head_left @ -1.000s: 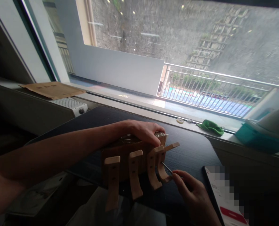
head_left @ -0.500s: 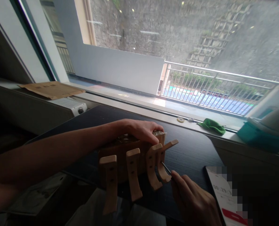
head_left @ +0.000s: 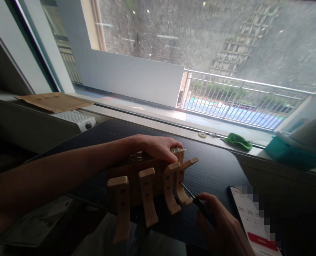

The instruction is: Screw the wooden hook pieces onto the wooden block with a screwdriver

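A brown wooden block or board [head_left: 135,177] stands tilted at the front of the dark table, clear plastic film showing along its top. Several curved pale wooden hooks [head_left: 148,197] with dark holes stick out from its near face. My left hand [head_left: 162,147] lies over the top, fingers curled round its right end. In my right hand [head_left: 224,222] is a screwdriver [head_left: 205,210] with a black handle. Its shaft points up and left, the tip at a hole in the rightmost hook [head_left: 183,193]. Whether a screw sits there is hidden.
A phone [head_left: 250,217] showing a timer lies at the right of the black table [head_left: 211,160]. Along the window sill are a green cloth [head_left: 236,141], a roll of tape [head_left: 202,135] and a teal box [head_left: 291,151]. A brown envelope [head_left: 56,101] rests on a white heater [head_left: 78,119].
My right hand has shifted back along the screwdriver and its grip has loosened, baring more of the black handle. My left hand stays on the wood. The view has shifted slightly.
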Motion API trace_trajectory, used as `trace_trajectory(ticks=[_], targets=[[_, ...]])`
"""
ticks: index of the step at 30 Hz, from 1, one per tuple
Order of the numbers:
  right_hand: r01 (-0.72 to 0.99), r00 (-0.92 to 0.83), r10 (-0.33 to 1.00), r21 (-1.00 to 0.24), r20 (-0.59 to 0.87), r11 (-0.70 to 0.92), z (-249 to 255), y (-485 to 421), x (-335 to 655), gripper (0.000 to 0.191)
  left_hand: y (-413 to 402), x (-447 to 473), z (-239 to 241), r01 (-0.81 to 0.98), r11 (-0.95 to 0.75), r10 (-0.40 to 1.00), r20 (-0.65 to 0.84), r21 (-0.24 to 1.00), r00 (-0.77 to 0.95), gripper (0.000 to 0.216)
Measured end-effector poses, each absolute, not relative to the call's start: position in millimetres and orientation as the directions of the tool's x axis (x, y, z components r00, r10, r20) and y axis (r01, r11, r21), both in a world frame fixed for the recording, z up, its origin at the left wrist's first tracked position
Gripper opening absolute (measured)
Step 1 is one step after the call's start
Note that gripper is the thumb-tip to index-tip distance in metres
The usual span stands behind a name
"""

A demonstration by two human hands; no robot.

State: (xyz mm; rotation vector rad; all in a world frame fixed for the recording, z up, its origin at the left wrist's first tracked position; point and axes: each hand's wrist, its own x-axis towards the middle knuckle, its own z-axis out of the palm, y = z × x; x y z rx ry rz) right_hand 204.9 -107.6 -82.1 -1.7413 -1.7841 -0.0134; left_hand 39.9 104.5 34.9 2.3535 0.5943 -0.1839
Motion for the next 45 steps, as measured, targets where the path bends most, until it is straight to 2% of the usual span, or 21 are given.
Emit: trace_trajectory(ticks=[4,6,8,11,12,14,16,18,22,24,25,27,30,32,33,35,37,40,42,44,45], targets=[[0.935,-0.23,0.735,-0.065,0.638,0.349,-82,-106,206,0.028,107,39,34,0.452,-0.64,0.346,-0.292,0.621,0.892,0.042],[0.938,-0.228,0.718,-0.051,0.657,0.344,-83,-103,205,0.027,108,39,33,0.447,-0.613,0.328,-0.305,0.651,0.894,0.041],[0.932,-0.082,0.767,-0.224,0.636,0.285,-83,-100,202,0.022,107,39,33,0.447,-0.595,0.32,-0.313,0.668,0.894,0.042],[0.789,0.22,0.902,-0.612,0.372,0.06,-81,-99,199,0.027,104,39,33,0.452,-0.596,0.322,-0.317,0.664,0.892,0.042],[0.726,0.276,0.923,-0.688,0.266,-0.019,-80,-99,198,0.031,103,39,34,0.455,-0.604,0.328,-0.317,0.654,0.89,0.042],[0.676,0.315,0.935,-0.731,0.165,-0.098,-79,-101,197,0.035,100,40,36,0.463,-0.627,0.347,-0.308,0.626,0.886,0.044],[0.754,0.298,0.927,-0.652,0.228,-0.082,-80,-104,197,0.031,98,40,37,0.468,-0.645,0.36,-0.299,0.604,0.884,0.044],[0.876,0.209,0.905,-0.482,0.371,-0.005,-81,-106,199,0.029,98,40,38,0.467,-0.646,0.357,-0.302,0.604,0.884,0.044],[0.959,-0.199,0.8,-0.055,0.565,0.277,-82,-107,204,0.031,100,40,37,0.459,-0.652,0.346,-0.302,0.603,0.888,0.044],[0.939,-0.286,0.755,0.017,0.59,0.343,-83,-105,204,0.032,101,40,36,0.458,-0.651,0.348,-0.298,0.605,0.889,0.044],[0.941,-0.252,0.752,-0.027,0.61,0.337,-84,-103,203,0.03,101,40,36,0.46,-0.647,0.35,-0.298,0.608,0.888,0.044],[0.925,-0.043,0.799,-0.277,0.6,0.258,-86,-100,199,0.027,100,40,36,0.469,-0.638,0.359,-0.302,0.611,0.883,0.045],[0.672,0.268,0.925,-0.74,0.269,0.021,-86,-98,194,0.033,96,40,38,0.479,-0.644,0.369,-0.307,0.596,0.878,0.048],[0.522,0.289,0.954,-0.848,0.079,-0.089,-85,-98,193,0.038,93,41,40,0.479,-0.664,0.375,-0.299,0.573,0.878,0.049],[0.521,0.283,0.957,-0.848,0.057,-0.103,-84,-98,193,0.039,92,41,40,0.479,-0.676,0.379,-0.294,0.56,0.878,0.049],[0.652,0.279,0.951,-0.753,0.135,-0.084,-82,-100,194,0.036,92,41,41,0.479,-0.693,0.387,-0.282,0.539,0.878,0.048],[0.829,0.22,0.923,-0.56,0.315,-0.007,-80,-102,195,0.033,93,41,41,0.474,-0.697,0.385,-0.277,0.538,0.88,0.047],[0.956,-0.059,0.825,-0.207,0.562,0.21,-75,-104,197,0.029,96,41,39,0.469,-0.684,0.374,-0.282,0.559,0.883,0.047],[0.94,-0.262,0.748,-0.014,0.609,0.341,-73,-104,197,0.032,98,40,37,0.462,-0.672,0.367,-0.283,0.579,0.886,0.047],[0.92,-0.327,0.709,0.039,0.625,0.39,-76,-101,197,0.035,99,39,35,0.453,-0.658,0.359,-0.278,0.601,0.891,0.045],[0.923,-0.286,0.715,-0.015,0.638,0.384,-79,-99,198,0.033,100,39,35,0.45,-0.648,0.357,-0.276,0.614,0.892,0.044]])
